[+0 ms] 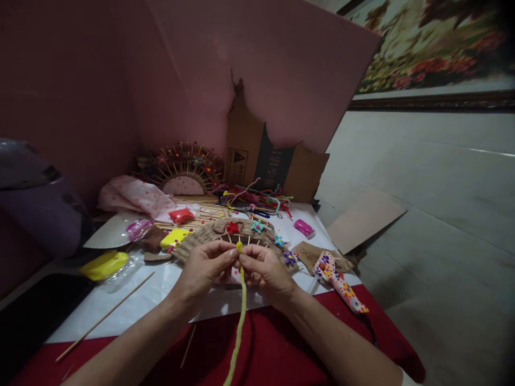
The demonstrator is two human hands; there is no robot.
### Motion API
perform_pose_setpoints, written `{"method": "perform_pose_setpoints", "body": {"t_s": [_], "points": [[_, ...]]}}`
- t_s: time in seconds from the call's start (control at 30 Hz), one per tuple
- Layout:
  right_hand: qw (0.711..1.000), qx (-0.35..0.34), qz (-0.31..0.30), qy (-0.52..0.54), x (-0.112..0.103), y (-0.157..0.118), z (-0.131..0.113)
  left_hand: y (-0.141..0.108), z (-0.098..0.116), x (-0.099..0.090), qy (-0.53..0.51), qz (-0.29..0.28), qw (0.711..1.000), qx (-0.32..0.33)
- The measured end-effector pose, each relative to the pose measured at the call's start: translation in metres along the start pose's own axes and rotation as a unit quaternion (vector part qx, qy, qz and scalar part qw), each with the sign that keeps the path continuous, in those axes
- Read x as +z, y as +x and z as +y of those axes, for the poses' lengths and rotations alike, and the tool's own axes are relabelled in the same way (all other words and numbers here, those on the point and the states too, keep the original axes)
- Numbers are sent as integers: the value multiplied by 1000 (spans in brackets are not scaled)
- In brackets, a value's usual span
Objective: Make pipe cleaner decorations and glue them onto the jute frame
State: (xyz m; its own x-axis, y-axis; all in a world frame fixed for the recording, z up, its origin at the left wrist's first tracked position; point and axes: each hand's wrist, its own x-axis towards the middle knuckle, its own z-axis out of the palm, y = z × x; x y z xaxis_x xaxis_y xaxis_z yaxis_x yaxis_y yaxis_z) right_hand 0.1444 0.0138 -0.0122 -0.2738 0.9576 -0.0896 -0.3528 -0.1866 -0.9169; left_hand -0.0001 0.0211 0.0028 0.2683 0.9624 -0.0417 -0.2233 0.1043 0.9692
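My left hand [209, 264] and my right hand [263, 268] meet at the middle, thumbs and forefingers pinched on the upper end of a yellow fuzzy stem [241, 316]. A small yellow coiled tip [239, 247] stands above the fingertips, and the long end hangs down toward the bottom edge. Just behind my hands lies an arched twine-wrapped piece [197, 240] with thin sticks. It bears a red star flower [232, 228], a teal one [258, 227], a blue one [279, 240] and a purple one [290, 258]. My hands hide part of the arch.
Yellow clay packets [105, 265], a pink packet [304, 228] and a loose stick [105, 316] lie around. A flower-patterned glue gun [341, 282] is at the right. Behind are colourful fuzzy stems [277, 199], scissors [257, 212], a finished-looking fan [183, 171] and torn cardboard [245, 145].
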Motion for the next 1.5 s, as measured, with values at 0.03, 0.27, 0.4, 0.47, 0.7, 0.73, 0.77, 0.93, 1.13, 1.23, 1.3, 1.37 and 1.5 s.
{"method": "perform_pose_setpoints", "body": {"t_s": [0.03,0.27,0.4,0.47,0.7,0.73,0.77,0.93,1.13,1.23,1.3,1.37,1.5], "points": [[1000,1,-2,1,0,-1,-1,0,1,0,12,8,1000,8],[995,54,-84,30,-1,0,-7,2,-2,1,9,25,1000,1],[989,66,-109,72,-2,1,-6,3,-6,1,-16,20,1000,-5],[987,72,-115,84,-3,2,-7,3,-8,1,-37,15,999,-20],[986,83,-123,79,-6,1,-9,2,-5,1,-35,-9,998,-51],[987,81,-122,68,-6,1,-8,2,-5,1,-19,-8,999,-47],[988,79,-119,54,-6,2,-8,1,-5,1,-3,-8,999,-44],[996,40,-58,-60,-5,2,-6,1,-5,1,37,-7,999,-13],[951,-103,-22,-289,-7,-1,-7,1,-1,-1,87,3,996,30],[921,-136,-21,-364,-7,-3,-9,3,-2,-4,83,-10,996,21],[915,-144,-14,-377,-7,-4,-9,4,-2,-5,74,-18,997,6],[915,-154,-1,-374,-6,-4,-8,5,-3,-5,58,-17,998,-6],[932,-190,28,-308,-7,-1,-4,4,-2,-3,28,-25,999,-14]]}}
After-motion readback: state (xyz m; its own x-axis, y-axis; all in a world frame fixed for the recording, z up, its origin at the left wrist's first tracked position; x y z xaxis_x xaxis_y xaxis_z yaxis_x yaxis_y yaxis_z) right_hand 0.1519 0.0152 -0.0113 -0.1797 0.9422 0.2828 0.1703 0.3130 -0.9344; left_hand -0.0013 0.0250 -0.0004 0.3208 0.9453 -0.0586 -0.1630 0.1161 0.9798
